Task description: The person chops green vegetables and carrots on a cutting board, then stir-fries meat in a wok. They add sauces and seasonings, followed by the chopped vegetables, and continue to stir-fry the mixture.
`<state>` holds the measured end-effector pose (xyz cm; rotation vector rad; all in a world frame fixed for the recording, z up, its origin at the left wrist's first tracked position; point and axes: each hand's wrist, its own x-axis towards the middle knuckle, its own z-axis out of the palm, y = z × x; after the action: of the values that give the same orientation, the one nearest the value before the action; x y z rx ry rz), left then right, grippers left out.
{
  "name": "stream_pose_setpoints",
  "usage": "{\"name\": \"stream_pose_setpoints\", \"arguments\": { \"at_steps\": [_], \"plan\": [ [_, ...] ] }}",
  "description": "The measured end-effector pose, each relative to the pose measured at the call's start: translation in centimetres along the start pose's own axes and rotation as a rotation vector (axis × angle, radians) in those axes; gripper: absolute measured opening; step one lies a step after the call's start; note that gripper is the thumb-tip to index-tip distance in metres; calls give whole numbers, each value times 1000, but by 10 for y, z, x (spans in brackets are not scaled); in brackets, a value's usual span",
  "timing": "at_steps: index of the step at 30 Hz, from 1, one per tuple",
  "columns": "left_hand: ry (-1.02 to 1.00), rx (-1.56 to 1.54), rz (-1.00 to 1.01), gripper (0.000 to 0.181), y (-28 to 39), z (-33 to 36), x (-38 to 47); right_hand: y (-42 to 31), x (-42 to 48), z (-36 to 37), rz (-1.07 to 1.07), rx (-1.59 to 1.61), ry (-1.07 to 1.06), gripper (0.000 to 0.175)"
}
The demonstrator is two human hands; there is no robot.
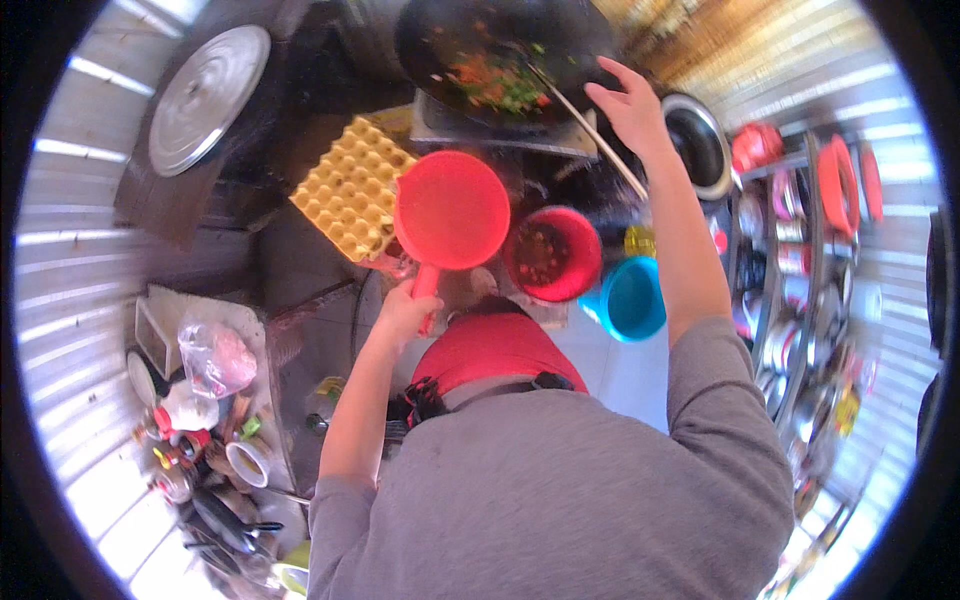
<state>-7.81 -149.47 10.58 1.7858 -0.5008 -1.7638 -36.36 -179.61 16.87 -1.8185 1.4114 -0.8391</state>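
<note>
My left hand grips the handle of a red plastic dipper; whether liquid stands in its bowl I cannot tell. My right hand is raised at the right rim of a large dark wok, fingers apart and nothing visible in them. Chopped green and orange-red food lies in the wok's bottom. A long-handled cooking tool leans out over the rim, its pale handle passing just below my right hand. Its head is hidden in the food. The wok sits over a stove.
A yellow egg tray is left of the dipper. Below the stove stand a red bucket with scraps and a blue bucket. A metal lid, a cluttered side table, a steel-rimmed pot and a loaded shelf rack flank me.
</note>
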Motion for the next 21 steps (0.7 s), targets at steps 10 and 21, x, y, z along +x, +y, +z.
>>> {"name": "stream_pose_setpoints", "arguments": {
  "at_steps": [10, 21],
  "plan": [
    [104, 851, 288, 42, -79, 88, 86, 140, -380, -84, 775, 179, 232, 31],
    [554, 1131, 650, 62, -119, 209, 103, 228, -544, -132, 893, -55, 37, 30]
  ]
}}
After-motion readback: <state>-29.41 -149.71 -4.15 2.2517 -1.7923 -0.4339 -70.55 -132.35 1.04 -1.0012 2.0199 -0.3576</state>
